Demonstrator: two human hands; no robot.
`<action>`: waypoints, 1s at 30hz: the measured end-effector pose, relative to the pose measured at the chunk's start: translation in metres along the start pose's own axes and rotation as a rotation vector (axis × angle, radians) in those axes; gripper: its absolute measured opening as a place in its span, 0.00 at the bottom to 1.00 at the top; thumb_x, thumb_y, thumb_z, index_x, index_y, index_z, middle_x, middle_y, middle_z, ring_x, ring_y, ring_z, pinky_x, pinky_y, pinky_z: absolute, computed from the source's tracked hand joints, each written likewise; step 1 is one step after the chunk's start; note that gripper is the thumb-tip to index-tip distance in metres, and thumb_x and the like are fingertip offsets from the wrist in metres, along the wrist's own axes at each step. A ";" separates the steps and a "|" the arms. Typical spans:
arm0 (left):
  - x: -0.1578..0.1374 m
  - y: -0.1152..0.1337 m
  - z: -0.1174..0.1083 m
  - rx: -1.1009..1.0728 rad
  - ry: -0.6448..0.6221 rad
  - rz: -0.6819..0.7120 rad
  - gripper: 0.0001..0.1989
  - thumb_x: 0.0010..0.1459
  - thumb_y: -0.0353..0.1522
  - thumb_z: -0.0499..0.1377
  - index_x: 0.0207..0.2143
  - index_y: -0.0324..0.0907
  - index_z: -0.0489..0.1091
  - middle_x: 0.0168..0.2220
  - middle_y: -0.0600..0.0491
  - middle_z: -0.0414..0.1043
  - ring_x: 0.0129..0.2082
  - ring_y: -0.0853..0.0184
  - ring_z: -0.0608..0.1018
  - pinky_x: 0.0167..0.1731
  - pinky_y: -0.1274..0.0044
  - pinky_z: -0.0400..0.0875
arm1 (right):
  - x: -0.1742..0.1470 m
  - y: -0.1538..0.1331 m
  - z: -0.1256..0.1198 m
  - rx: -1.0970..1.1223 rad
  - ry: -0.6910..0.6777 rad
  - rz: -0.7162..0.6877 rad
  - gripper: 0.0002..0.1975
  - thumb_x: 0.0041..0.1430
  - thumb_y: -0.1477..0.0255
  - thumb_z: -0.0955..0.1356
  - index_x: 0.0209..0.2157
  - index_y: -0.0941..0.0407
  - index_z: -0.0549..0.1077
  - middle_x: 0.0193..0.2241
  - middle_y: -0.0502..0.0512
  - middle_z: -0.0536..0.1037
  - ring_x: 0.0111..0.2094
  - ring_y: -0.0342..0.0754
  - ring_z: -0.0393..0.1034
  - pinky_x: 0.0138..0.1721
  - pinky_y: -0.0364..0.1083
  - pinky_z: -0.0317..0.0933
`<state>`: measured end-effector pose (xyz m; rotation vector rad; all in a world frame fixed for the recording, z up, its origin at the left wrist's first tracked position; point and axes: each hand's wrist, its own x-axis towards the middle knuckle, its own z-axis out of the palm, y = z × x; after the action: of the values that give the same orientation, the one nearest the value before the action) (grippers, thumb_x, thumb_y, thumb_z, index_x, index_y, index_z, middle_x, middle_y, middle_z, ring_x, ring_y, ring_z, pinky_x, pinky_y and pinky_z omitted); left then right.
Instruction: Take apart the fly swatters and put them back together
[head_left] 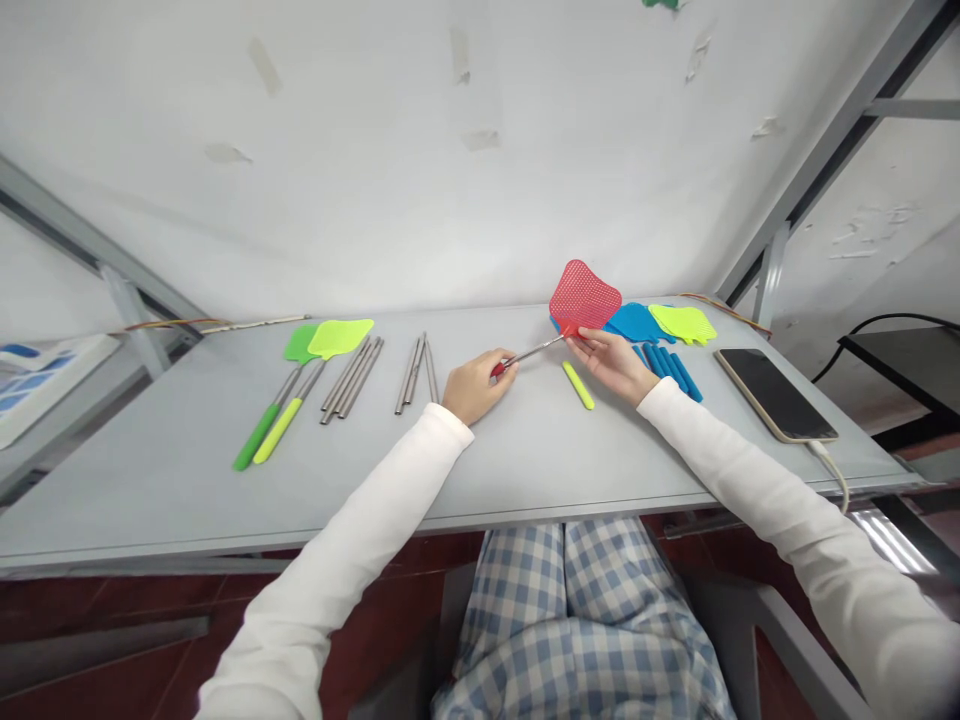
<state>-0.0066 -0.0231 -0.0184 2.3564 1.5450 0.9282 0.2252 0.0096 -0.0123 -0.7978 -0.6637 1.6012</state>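
Observation:
A red fly swatter [585,296] is held up over the table between my two hands, its mesh head tilted up at the right. My left hand [477,386] is wrapped round its red handle, with only the handle's end near the metal rod showing. With the fingers of my right hand [611,362] I grip the base of the red head, where the rod meets it. Below my right hand lies a loose yellow handle grip [577,385]. Blue handle grips [675,372] and blue swatter heads [637,322] lie beside my right wrist.
Green [266,420] and yellow [289,415] fly swatters lie at the left. Several metal rods [352,380] and a smaller group of rods [412,372] lie left of my left hand. Yellow heads [684,323] and a phone [776,393] with a cable are at the right. A wall stands behind.

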 end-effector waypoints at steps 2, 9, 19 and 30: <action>0.001 0.000 0.000 0.015 0.008 -0.036 0.14 0.61 0.41 0.52 0.43 0.47 0.73 0.36 0.52 0.76 0.34 0.65 0.75 0.33 0.77 0.61 | 0.001 0.003 0.000 0.044 0.009 0.006 0.08 0.52 0.82 0.67 0.28 0.54 0.72 0.31 0.49 0.79 0.38 0.41 0.75 0.50 0.40 0.70; 0.001 0.000 -0.001 0.040 -0.017 -0.044 0.14 0.61 0.41 0.52 0.42 0.47 0.73 0.34 0.52 0.76 0.33 0.65 0.75 0.32 0.77 0.60 | 0.001 0.006 0.000 0.086 0.030 -0.024 0.08 0.53 0.82 0.68 0.29 0.55 0.73 0.31 0.49 0.80 0.38 0.41 0.76 0.48 0.39 0.71; 0.001 0.000 -0.001 0.015 -0.007 -0.060 0.13 0.61 0.41 0.53 0.42 0.48 0.73 0.34 0.52 0.76 0.33 0.65 0.75 0.32 0.77 0.60 | -0.001 0.009 0.000 0.055 -0.018 -0.088 0.08 0.54 0.82 0.68 0.30 0.54 0.73 0.32 0.47 0.80 0.41 0.40 0.75 0.51 0.40 0.70; 0.001 -0.003 -0.003 0.050 0.026 -0.053 0.14 0.61 0.41 0.52 0.43 0.48 0.74 0.35 0.52 0.77 0.35 0.64 0.75 0.33 0.76 0.61 | -0.003 0.011 0.001 -0.023 -0.081 -0.086 0.07 0.54 0.81 0.68 0.32 0.54 0.75 0.37 0.48 0.81 0.44 0.41 0.75 0.52 0.40 0.68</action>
<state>-0.0102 -0.0211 -0.0170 2.3333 1.6509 0.9230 0.2178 0.0043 -0.0199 -0.7142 -0.7661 1.5562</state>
